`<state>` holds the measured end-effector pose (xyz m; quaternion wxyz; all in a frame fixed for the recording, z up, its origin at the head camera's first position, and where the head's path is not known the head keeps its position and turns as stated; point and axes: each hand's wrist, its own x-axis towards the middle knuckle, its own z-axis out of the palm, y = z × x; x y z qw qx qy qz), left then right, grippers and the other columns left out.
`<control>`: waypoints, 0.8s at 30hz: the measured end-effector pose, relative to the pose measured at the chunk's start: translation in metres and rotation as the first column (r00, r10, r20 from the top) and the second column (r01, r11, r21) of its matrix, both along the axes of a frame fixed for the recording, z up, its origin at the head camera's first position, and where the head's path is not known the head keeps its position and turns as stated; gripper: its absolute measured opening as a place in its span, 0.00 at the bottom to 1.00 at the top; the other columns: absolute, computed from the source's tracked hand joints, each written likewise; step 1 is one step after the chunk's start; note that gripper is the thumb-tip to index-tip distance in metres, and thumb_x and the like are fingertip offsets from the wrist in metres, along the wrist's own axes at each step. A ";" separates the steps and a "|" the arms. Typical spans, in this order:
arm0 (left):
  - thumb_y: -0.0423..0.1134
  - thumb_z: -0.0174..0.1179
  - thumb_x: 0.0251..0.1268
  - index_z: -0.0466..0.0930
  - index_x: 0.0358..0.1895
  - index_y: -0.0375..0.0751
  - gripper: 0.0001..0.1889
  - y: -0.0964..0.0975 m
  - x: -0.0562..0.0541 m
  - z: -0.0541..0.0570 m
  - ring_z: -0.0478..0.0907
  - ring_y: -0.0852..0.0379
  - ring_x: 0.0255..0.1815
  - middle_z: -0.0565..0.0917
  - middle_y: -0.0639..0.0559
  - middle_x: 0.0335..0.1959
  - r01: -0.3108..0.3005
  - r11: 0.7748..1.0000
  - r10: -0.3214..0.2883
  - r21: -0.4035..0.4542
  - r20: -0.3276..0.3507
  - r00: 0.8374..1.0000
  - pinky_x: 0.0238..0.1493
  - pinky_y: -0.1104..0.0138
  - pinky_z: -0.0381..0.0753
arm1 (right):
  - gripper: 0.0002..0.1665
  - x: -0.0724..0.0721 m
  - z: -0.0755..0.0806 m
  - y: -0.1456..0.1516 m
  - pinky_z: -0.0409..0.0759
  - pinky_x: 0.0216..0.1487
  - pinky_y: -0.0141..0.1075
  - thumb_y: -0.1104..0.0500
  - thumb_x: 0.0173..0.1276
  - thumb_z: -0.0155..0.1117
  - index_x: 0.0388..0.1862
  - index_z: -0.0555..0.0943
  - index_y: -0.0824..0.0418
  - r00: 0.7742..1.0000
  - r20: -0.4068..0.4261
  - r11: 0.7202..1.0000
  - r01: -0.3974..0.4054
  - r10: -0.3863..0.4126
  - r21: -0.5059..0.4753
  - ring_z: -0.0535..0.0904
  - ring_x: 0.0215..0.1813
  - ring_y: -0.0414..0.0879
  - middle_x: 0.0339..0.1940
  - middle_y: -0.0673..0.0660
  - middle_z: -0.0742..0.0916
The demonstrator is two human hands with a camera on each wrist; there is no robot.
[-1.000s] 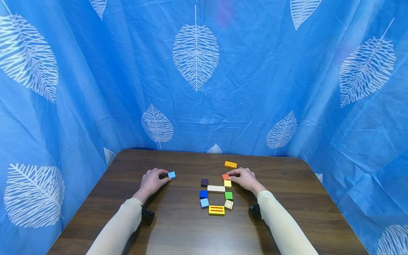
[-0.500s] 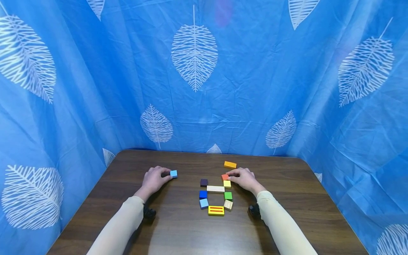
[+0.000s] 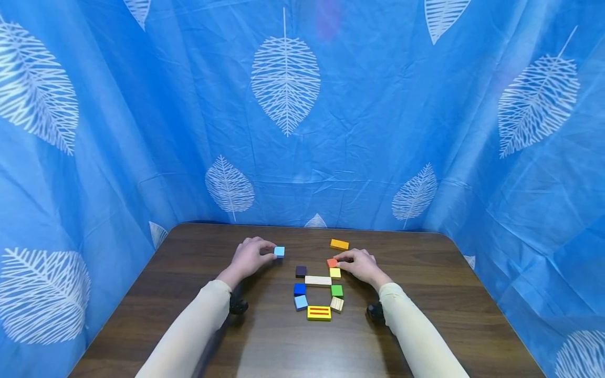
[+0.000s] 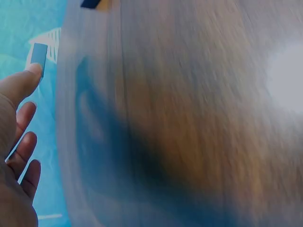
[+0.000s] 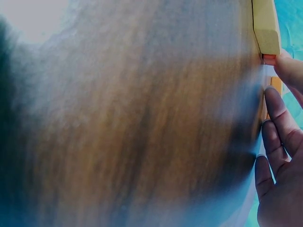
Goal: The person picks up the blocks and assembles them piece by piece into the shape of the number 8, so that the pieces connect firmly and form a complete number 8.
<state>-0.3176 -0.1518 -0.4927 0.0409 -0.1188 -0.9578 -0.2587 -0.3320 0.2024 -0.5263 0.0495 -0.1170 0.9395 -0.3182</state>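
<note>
My left hand (image 3: 249, 257) pinches a small light blue block (image 3: 279, 252) between thumb and fingers, left of the block arrangement. In the left wrist view the thumb presses against this blue block (image 4: 40, 54), the other fingers spread below. My right hand (image 3: 363, 265) pinches an orange-red block (image 3: 332, 262) at the upper right of the arrangement, just behind a yellow block (image 3: 334, 273). From the right wrist, the orange-red block (image 5: 269, 59) peeks out beyond the yellow one (image 5: 267, 33), mostly hidden, with the thumb against it.
The arrangement has a dark block (image 3: 300, 271), a long pale block (image 3: 318, 281), blue (image 3: 300, 289) and light blue (image 3: 300, 303) blocks, green (image 3: 336, 291) and striped wooden (image 3: 337, 304) blocks, and a yellow block with red stripes (image 3: 319, 313). An orange block (image 3: 339, 244) lies behind.
My left hand has carried the light blue block rightward and slightly away from me, closer to the arrangement. The right hand has stayed at the orange-red block.
</note>
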 end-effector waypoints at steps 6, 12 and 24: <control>0.51 0.70 0.66 0.88 0.56 0.54 0.17 0.015 -0.003 0.001 0.73 0.51 0.54 0.84 0.56 0.49 0.047 0.999 -0.047 -0.005 0.001 0.999 0.60 0.52 0.70 | 0.15 0.000 0.000 0.000 0.57 0.67 0.62 0.49 0.72 0.69 0.56 0.88 0.46 1.000 0.008 1.000 0.004 -0.004 -0.003 0.71 0.60 0.55 0.56 0.50 0.86; 0.51 0.70 0.66 0.88 0.56 0.54 0.17 0.024 -0.004 0.004 0.72 0.53 0.53 0.84 0.57 0.48 0.079 0.997 -0.079 -0.015 0.013 0.997 0.60 0.54 0.70 | 0.15 0.000 0.000 0.000 0.57 0.66 0.62 0.49 0.73 0.68 0.56 0.88 0.45 1.000 0.007 1.000 0.003 -0.003 0.004 0.71 0.60 0.54 0.55 0.50 0.86; 0.50 0.70 0.66 0.88 0.56 0.54 0.17 0.035 -0.014 0.004 0.73 0.54 0.51 0.84 0.57 0.47 0.141 0.985 -0.140 -0.099 0.017 0.990 0.58 0.55 0.72 | 0.15 0.000 0.000 0.000 0.56 0.67 0.62 0.49 0.73 0.68 0.56 0.88 0.45 1.000 0.006 1.000 0.007 -0.007 0.001 0.70 0.61 0.54 0.55 0.49 0.86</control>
